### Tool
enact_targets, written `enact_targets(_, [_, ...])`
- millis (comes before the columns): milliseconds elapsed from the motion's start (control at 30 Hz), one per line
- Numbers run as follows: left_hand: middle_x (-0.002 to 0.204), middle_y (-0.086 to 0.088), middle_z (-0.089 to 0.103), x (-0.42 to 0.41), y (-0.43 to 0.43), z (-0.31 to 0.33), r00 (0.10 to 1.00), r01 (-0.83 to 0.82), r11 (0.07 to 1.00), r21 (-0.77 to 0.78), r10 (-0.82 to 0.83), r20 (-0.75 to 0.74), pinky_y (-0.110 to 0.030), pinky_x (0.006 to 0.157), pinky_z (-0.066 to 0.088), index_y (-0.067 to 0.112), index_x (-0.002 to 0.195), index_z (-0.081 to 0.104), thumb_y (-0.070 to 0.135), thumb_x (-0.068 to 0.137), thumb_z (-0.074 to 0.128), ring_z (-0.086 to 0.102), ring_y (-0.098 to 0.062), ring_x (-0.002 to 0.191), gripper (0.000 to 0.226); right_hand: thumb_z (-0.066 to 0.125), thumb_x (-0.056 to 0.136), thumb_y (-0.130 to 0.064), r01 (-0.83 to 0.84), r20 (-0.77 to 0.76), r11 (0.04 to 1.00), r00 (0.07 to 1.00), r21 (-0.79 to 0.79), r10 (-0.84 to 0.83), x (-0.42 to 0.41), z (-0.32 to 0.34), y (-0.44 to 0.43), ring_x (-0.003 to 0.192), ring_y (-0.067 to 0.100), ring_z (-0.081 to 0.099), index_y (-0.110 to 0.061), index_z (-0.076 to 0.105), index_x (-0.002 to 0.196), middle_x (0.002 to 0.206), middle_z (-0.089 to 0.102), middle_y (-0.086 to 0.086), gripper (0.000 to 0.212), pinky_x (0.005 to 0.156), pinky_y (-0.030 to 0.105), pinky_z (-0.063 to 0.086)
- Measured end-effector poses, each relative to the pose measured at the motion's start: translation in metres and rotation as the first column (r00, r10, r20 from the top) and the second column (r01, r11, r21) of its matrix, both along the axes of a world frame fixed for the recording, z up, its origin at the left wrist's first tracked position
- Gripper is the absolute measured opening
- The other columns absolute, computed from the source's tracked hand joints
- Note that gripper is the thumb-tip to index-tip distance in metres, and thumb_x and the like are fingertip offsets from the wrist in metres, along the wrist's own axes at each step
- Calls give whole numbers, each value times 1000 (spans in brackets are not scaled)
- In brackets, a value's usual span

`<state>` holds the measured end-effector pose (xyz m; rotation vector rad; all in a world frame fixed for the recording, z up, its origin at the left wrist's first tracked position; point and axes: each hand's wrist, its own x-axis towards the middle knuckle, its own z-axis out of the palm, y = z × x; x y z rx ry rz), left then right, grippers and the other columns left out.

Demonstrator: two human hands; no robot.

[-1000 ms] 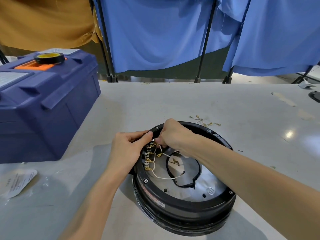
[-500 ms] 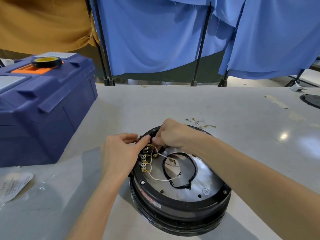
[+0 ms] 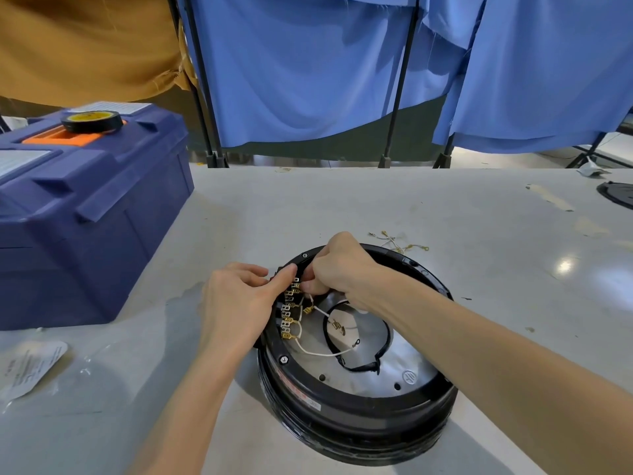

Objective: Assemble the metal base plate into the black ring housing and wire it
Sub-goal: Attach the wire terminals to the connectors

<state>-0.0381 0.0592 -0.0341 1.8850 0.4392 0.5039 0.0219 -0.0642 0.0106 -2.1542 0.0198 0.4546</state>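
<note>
Wiring at the round black ring housing [image 3: 359, 407].
Left hand [image 3: 236, 303] is gripping its rim; right hand [image 3: 342, 269] is pinching a thin white wire [image 3: 319, 310] there.

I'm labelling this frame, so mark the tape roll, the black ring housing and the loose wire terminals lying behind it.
tape roll [image 3: 91, 117], head view, yellow top label.
black ring housing [image 3: 359, 425], head view, near outer wall.
loose wire terminals [image 3: 399, 243], head view, middle of the bunch.

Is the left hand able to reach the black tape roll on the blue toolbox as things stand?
Probably yes: the tape roll lies uncovered on the toolbox to its left, nothing between. But the left hand must first release the black ring housing.
</note>
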Motion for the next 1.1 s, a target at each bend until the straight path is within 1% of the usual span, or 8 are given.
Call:
enact_targets(200, [93, 17, 67, -1, 0, 1, 1000, 30, 1000, -10, -30, -5, -50, 77, 55, 14, 47, 70, 43, 72, 83, 66, -10, 86, 40, 56, 89, 6, 147, 8, 987, 989, 71, -148, 0, -4, 11, 27, 12, 52, 4, 64, 108, 67, 62, 15, 21, 34, 11, 36])
enact_targets(300, [93, 16, 69, -1, -1, 2, 999, 52, 998, -19, -53, -3, -52, 72, 57, 14, 45, 68, 40, 73, 83, 67, -14, 82, 41, 57, 89, 4, 218, 31, 969, 974, 117, -223, 1, -12, 18, 62, 26, 69, 1, 64, 104, 81, 68, 15, 16, 70, 30, 59])
enact_targets(400, [91, 12, 71, -1, -2, 3, 998, 64, 998, -19, -64, 20, -50, 72, 56, 10, 45, 66, 34, 76, 83, 68, -17, 79, 43, 62, 88, 2, 253, 47, 961, 965, 117, -259, 3, -17, 24, 69, 26, 67, -3, 62, 103, 80, 65, 9, 15, 86, 36, 55])
enact_targets(600, [91, 12, 72, -2, -4, 5, 996, 88, 995, -38, -87, 23, -48, 64, 57, -1, 51, 64, 30, 77, 82, 69, -16, 72, 44, 60, 88, 3, 336, -56, 921, 942, 197, -331, 2, -16, 26, 85, 33, 69, 2, 61, 105, 94, 69, 16, 17, 52, 25, 51])
enact_targets(700, [90, 11, 73, -2, -5, 4, 996, 84, 995, -49, -83, 21, -49, 66, 57, -1, 50, 62, 30, 78, 82, 69, -16, 72, 45, 57, 87, 2, 354, -83, 908, 935, 227, -344, 0, -16, 26, 88, 32, 69, 4, 61, 111, 94, 69, 17, 24, 57, 28, 50])
enact_targets(833, [73, 15, 72, -4, -5, 4, 999, 40, 996, -77, -42, -28, -55, 66, 57, 15, 52, 70, 40, 75, 82, 70, -22, 70, 36, 62, 88, 3, 167, 5, 983, 986, 81, -168, -5, -7, 12, 66, 25, 68, 3, 67, 105, 76, 69, 15, 18, 58, 23, 52])
enact_targets(967, [62, 5, 71, -6, -6, 6, 999, -17, 996, -92, 12, -48, -52, 73, 58, 28, 57, 74, 50, 67, 84, 70, -26, 69, 26, 75, 82, -4, -68, 135, 993, 987, -99, 81, -10, 8, -7, 98, 36, 67, -4, 74, 92, 90, 73, 16, 10, 99, 44, 48])
enact_targets(1100, [58, 5, 71, -8, -5, 7, 996, -19, 995, -96, 11, -84, -49, 72, 59, 38, 57, 74, 58, 64, 82, 70, -21, 66, 23, 77, 81, -7, -104, 384, 985, 911, -138, 150, -17, 17, -30, 87, 19, 69, -12, 76, 88, 88, 73, 6, 8, 77, 26, 56])
